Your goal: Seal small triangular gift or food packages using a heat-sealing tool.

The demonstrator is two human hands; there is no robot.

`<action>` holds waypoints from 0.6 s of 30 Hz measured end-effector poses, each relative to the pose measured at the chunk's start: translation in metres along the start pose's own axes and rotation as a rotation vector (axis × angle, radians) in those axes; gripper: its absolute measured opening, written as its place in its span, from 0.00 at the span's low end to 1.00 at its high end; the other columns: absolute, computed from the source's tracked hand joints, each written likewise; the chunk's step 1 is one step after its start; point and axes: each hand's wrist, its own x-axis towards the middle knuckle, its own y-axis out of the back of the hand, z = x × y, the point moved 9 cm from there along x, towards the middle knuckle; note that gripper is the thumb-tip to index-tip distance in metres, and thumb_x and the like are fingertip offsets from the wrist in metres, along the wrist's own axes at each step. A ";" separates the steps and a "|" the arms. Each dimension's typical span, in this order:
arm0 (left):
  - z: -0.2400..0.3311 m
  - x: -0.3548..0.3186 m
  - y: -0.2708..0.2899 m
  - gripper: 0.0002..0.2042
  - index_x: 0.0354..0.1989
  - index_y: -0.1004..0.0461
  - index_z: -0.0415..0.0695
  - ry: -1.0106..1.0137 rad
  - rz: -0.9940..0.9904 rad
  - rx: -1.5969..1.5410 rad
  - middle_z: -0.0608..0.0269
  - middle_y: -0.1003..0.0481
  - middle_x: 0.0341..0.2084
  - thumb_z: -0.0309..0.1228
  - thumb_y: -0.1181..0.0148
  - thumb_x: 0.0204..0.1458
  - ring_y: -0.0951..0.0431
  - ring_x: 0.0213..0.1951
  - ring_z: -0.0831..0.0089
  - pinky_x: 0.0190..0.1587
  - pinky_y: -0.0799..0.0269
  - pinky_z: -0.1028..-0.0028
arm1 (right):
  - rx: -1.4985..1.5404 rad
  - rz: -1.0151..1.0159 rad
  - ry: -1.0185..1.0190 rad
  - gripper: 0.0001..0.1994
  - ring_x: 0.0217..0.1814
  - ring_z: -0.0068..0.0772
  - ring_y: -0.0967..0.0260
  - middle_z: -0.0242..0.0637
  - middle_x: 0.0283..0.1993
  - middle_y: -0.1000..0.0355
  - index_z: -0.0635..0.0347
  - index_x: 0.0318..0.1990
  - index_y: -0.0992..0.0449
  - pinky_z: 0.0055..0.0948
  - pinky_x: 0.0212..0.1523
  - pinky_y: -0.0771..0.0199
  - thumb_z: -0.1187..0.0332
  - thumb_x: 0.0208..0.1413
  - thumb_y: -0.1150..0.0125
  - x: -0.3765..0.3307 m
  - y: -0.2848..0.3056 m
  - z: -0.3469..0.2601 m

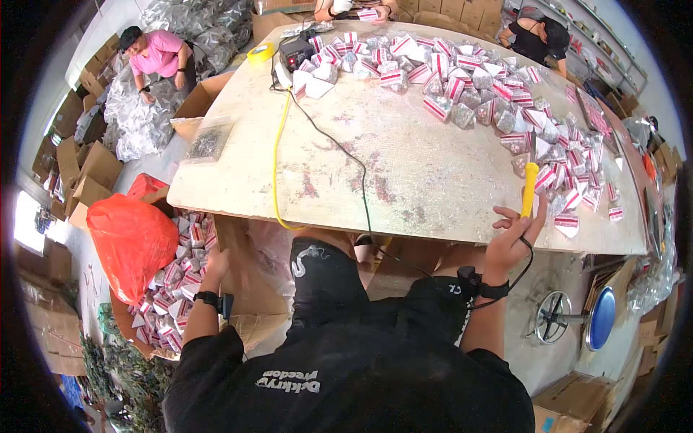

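My right hand (511, 242) is raised at the table's near right edge, closed on a soldering iron (530, 189) with a yellow handle. Its thin metal shaft points away from me, toward the packets. A black cord loops from the hand past my wrist. Down at the left, my left hand (216, 264) is closed at the rim of a cardboard box (242, 289), its fingers partly hidden. Small clear packets with red-and-white header cards (189, 270) fill the box. More such packets (455, 86) lie heaped along the table's far and right sides.
On the pale table (325, 159), a yellow cable (279, 166) and a black cord (339, 144) run toward the near edge. Yellow tape (260, 53) lies at the back. A red plastic bag (133, 245) bulges beside the box. A stool (600, 319) stands at right. Several people work around.
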 end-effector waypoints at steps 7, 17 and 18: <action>0.087 0.020 0.058 0.20 0.58 0.29 0.38 -0.306 0.371 -0.118 0.51 0.24 0.50 0.23 0.45 0.55 0.23 0.51 0.63 0.54 0.29 0.66 | -0.022 -0.022 -0.177 0.22 0.37 0.28 0.25 0.47 0.64 0.32 0.62 0.67 0.41 0.19 0.30 0.30 0.64 0.71 0.66 0.045 0.033 0.042; 0.460 0.132 -0.020 0.17 0.49 0.24 0.43 -0.805 0.053 0.132 0.53 0.19 0.38 0.38 0.38 0.55 0.18 0.43 0.59 0.49 0.24 0.62 | -0.063 0.313 -0.204 0.15 0.34 0.26 0.27 0.50 0.59 0.28 0.61 0.58 0.34 0.18 0.29 0.32 0.66 0.70 0.62 0.063 0.149 0.064; 0.473 0.164 -0.052 0.21 0.51 0.25 0.44 -0.767 0.023 0.207 0.51 0.20 0.40 0.44 0.36 0.54 0.19 0.44 0.57 0.50 0.25 0.62 | -0.096 0.325 -0.141 0.14 0.33 0.26 0.28 0.50 0.57 0.28 0.62 0.56 0.34 0.18 0.29 0.32 0.66 0.70 0.61 0.063 0.152 0.061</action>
